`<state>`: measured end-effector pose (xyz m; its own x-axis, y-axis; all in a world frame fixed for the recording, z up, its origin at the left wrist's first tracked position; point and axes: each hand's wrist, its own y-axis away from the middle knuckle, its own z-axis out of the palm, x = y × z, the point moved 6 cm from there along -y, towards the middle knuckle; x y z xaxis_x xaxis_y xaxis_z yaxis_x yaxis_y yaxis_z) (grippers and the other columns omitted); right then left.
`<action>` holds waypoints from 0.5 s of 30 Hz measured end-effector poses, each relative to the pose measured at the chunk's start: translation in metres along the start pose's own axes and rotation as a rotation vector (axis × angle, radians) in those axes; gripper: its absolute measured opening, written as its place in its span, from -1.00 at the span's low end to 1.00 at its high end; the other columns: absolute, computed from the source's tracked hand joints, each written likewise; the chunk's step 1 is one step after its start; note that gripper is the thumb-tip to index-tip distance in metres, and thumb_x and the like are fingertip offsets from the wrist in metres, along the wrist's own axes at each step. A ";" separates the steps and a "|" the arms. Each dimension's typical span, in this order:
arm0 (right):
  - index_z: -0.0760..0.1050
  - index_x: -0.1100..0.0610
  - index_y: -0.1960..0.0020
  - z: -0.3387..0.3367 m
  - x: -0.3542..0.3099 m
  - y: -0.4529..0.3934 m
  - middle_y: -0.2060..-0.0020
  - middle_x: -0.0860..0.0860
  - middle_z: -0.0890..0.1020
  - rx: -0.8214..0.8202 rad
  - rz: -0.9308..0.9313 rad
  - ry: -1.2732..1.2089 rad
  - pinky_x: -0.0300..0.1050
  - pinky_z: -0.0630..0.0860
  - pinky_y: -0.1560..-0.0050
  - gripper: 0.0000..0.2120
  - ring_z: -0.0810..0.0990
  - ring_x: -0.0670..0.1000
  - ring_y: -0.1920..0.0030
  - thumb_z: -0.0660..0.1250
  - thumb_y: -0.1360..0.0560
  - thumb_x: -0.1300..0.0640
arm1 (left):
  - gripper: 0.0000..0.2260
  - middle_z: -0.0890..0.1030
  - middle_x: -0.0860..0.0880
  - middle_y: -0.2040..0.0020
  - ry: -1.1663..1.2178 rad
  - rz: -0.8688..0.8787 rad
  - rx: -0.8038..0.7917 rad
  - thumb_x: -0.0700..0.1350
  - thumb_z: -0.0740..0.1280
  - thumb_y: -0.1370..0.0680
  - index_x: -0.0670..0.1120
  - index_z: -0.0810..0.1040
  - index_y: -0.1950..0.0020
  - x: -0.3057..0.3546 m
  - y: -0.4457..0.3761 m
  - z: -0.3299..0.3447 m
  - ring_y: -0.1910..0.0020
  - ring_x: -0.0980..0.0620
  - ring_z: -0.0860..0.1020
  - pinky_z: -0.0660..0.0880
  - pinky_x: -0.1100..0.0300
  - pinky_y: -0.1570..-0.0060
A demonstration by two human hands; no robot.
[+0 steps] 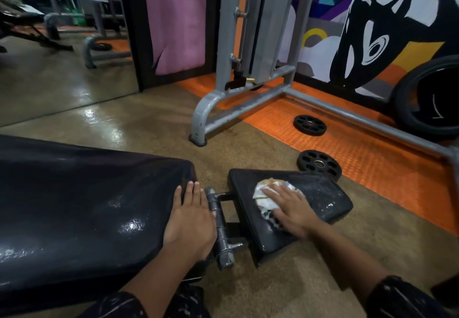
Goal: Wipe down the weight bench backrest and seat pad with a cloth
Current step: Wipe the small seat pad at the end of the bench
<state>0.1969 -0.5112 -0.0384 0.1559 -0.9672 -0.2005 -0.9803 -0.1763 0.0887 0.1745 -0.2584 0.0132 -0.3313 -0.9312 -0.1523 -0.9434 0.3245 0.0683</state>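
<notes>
The long black backrest (82, 206) fills the lower left, its surface shiny and wet-looking. My left hand (191, 221) lies flat on its right end, fingers together, holding nothing. To the right, past a grey metal hinge (221, 228), sits the smaller black seat pad (320, 193). A crumpled white cloth (268, 193) lies on the seat pad, and my right hand (290, 208) presses down on it with the fingers spread over the cloth.
Two black weight plates (320, 165) (310, 124) lie on the floor beyond the seat pad. A grey machine frame (238, 104) stands on the orange mat behind them. A large tyre (432, 99) leans at the painted wall. A mirror (62, 44) covers the left wall.
</notes>
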 end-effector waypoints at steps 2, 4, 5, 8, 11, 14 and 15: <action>0.06 -0.17 -0.53 -0.008 0.025 -0.022 -0.56 -0.09 0.09 -0.015 0.157 0.026 0.15 -0.02 -0.50 -0.31 -0.01 0.00 -0.55 -0.20 -0.41 -0.27 | -0.45 -0.14 -0.21 -0.58 0.006 0.000 0.004 0.04 -0.20 -0.64 -0.26 -0.14 -0.54 0.000 0.000 0.000 -0.56 -0.16 -0.19 -0.23 -0.17 -0.49; 0.06 -0.16 -0.53 -0.008 0.029 -0.052 -0.56 -0.07 0.10 -0.039 0.293 0.016 0.24 -0.03 -0.48 -0.43 0.00 0.05 -0.55 -0.11 -0.53 -0.18 | -0.45 -0.14 -0.21 -0.58 0.018 -0.004 0.011 0.04 -0.21 -0.64 -0.26 -0.15 -0.54 -0.001 -0.001 0.000 -0.56 -0.15 -0.19 -0.23 -0.17 -0.49; 0.06 -0.15 -0.53 -0.006 0.023 -0.065 -0.56 -0.07 0.09 -0.042 0.324 -0.006 0.26 -0.06 -0.48 -0.46 -0.01 0.07 -0.55 -0.08 -0.56 -0.15 | -0.44 -0.14 -0.21 -0.58 0.025 -0.005 0.013 0.04 -0.21 -0.64 -0.26 -0.15 -0.54 -0.001 -0.001 -0.001 -0.56 -0.15 -0.19 -0.23 -0.16 -0.49; 0.03 -0.15 -0.54 0.003 -0.009 -0.073 -0.57 -0.07 0.06 -0.041 0.251 -0.033 0.25 -0.14 -0.48 -0.46 -0.06 0.08 -0.56 -0.08 -0.57 -0.15 | -0.42 -0.13 -0.20 -0.58 0.029 -0.001 0.027 0.06 -0.27 -0.61 -0.25 -0.18 -0.54 -0.001 -0.002 0.001 -0.56 -0.14 -0.18 -0.24 -0.15 -0.49; 0.04 -0.18 -0.54 0.002 -0.016 -0.039 -0.56 -0.10 0.07 -0.016 0.035 -0.020 0.14 -0.10 -0.50 -0.34 -0.04 0.02 -0.56 -0.18 -0.44 -0.24 | -0.27 -0.12 -0.20 -0.58 0.021 0.011 0.035 0.05 -0.50 -0.41 -0.25 -0.20 -0.53 0.000 -0.004 0.005 -0.56 -0.14 -0.17 -0.24 -0.15 -0.48; 0.09 -0.19 -0.52 -0.005 0.021 -0.021 -0.55 -0.11 0.11 0.013 0.005 0.008 0.07 -0.04 -0.48 -0.27 0.02 -0.02 -0.55 -0.22 -0.36 -0.28 | -0.28 -0.12 -0.20 -0.58 0.037 0.006 0.047 0.05 -0.50 -0.41 -0.25 -0.22 -0.52 0.000 -0.004 0.004 -0.56 -0.15 -0.16 -0.24 -0.15 -0.48; 0.11 -0.19 -0.51 -0.009 0.037 -0.024 -0.55 -0.10 0.13 0.023 0.065 0.021 0.09 -0.02 -0.49 -0.28 0.04 -0.02 -0.55 -0.22 -0.37 -0.28 | -0.33 -0.12 -0.20 -0.58 0.040 0.004 0.049 0.06 -0.45 -0.48 -0.25 -0.21 -0.52 0.000 -0.003 0.003 -0.56 -0.15 -0.16 -0.23 -0.15 -0.49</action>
<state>0.2270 -0.5449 -0.0394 0.0936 -0.9802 -0.1744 -0.9910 -0.1085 0.0780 0.1777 -0.2590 0.0095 -0.3350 -0.9355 -0.1121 -0.9420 0.3348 0.0207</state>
